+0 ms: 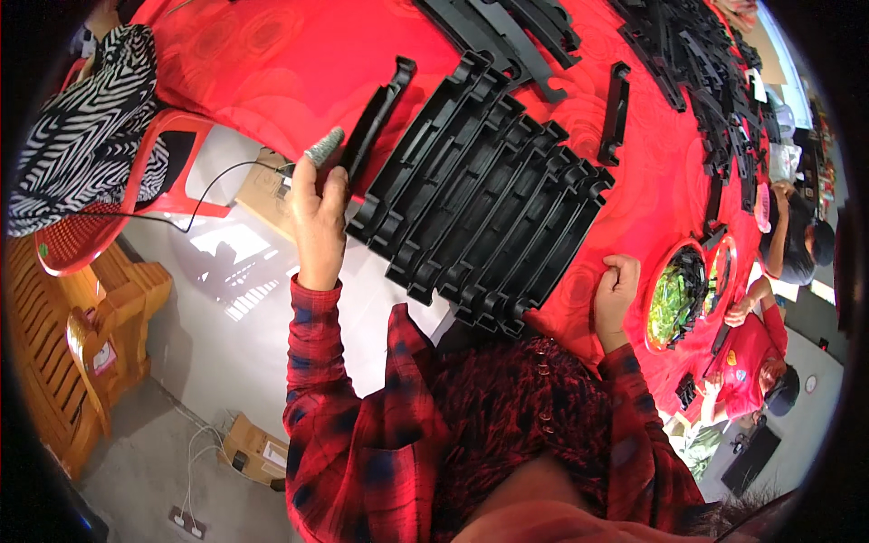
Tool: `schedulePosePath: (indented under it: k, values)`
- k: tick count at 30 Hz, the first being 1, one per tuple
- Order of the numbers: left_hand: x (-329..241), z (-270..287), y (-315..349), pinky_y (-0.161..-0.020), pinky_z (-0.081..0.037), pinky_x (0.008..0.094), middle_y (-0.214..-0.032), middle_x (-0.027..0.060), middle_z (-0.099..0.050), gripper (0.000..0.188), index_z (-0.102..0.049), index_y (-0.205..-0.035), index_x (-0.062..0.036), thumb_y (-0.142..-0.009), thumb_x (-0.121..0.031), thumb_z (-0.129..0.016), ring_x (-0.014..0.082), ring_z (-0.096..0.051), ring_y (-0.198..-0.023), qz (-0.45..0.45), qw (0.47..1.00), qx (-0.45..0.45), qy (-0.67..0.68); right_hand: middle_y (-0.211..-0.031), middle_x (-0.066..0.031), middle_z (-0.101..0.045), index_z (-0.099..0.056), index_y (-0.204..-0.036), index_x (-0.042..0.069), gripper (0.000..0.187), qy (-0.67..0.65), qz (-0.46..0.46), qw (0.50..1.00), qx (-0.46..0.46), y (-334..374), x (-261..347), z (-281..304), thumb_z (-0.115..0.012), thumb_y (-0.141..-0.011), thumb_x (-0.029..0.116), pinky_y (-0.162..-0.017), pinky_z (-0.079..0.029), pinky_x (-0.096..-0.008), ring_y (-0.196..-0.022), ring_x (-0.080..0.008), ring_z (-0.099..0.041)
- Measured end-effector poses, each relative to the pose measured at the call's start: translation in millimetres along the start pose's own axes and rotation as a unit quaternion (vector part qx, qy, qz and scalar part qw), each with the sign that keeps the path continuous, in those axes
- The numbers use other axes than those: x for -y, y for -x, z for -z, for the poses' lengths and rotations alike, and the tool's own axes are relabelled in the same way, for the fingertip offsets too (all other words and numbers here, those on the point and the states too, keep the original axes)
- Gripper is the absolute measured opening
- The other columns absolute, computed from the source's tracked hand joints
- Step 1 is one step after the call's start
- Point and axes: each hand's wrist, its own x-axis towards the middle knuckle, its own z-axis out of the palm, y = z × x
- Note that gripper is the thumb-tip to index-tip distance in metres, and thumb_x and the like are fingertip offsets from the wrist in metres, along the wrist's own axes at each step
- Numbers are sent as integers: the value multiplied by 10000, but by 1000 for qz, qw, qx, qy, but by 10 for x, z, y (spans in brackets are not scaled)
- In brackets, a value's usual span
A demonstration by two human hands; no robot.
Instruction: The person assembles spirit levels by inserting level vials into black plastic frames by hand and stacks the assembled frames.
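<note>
A row of black plastic strips [493, 195] with curved, hooked ends lies side by side in front of me, at the near edge of the red-covered table. My left hand [319, 213], one finger wrapped in grey, is at the left of this row. Its fingers close at the lower end of a single black plastic strip [378, 113], which slants up and away from me; the exact contact is partly hidden. To the right of the row, my right hand [615, 294] is curled by the table edge. The inside of that hand is out of sight.
More black strips [493, 41] lie at the far side, and a loose one [615, 113] rests right of the row. A large heap [697, 81] covers the far right. A red-rimmed round container [654, 312] stands at right. Other people sit around the table; a red chair [172, 167] is at left.
</note>
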Motion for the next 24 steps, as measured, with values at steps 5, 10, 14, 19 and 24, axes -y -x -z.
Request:
schedulePosePath:
  k: [5, 10, 14, 19, 24]
  values:
    - [-133, 214, 89, -872, -478, 250, -1148, 74, -645, 330, -591, -1270, 14, -953, -6, -500, 117, -608, -991, 69, 947, -126, 288, -943, -134, -552, -597, -913, 13, 229, -4, -5, 1000, 2, 1, 11, 17, -474, -779, -127, -812, -470, -353, -889, -282, -564]
    - [-706, 327, 493, -909, -505, 289, -1160, 159, -642, 326, -570, -1232, 99, -934, -3, -483, 183, -646, -1010, -36, 946, -166, 275, -993, -127, -572, -637, -987, 13, 254, -51, -25, 996, 72, -72, 11, 153, -489, -828, -119, -838, -480, -342, -902, -251, -595]
    - [-1083, 147, 956, -974, -485, 372, -1165, 191, -633, 340, -555, -1212, 120, -912, -26, -486, 256, -627, -1060, -105, 972, -175, 114, -1107, -75, -596, -653, -1179, 16, 255, -270, -142, 944, 126, -292, 495, 503, -507, -971, -3, -758, -512, -246, -851, -136, -610]
    - [-1502, -414, 1424, -866, -500, 411, -1065, 219, -643, 342, -601, -1117, 110, -776, 101, -581, 306, -631, -954, -185, 980, 65, 26, -1209, -146, -627, -418, -1439, -40, 546, -593, -100, 780, 171, -518, 1214, 1014, -489, -1054, 341, -666, -533, -253, -878, -134, -627]
    - [-1654, -1083, 1610, -856, -482, 307, -1123, 144, -654, 424, -620, -1222, 46, -809, 103, -537, 204, -627, -969, -231, 947, 220, -45, -993, -108, -673, -521, -1309, -45, 464, -514, -150, 834, 132, -440, 1068, 1282, -466, -1063, 345, -598, -508, -256, -771, -137, -649]
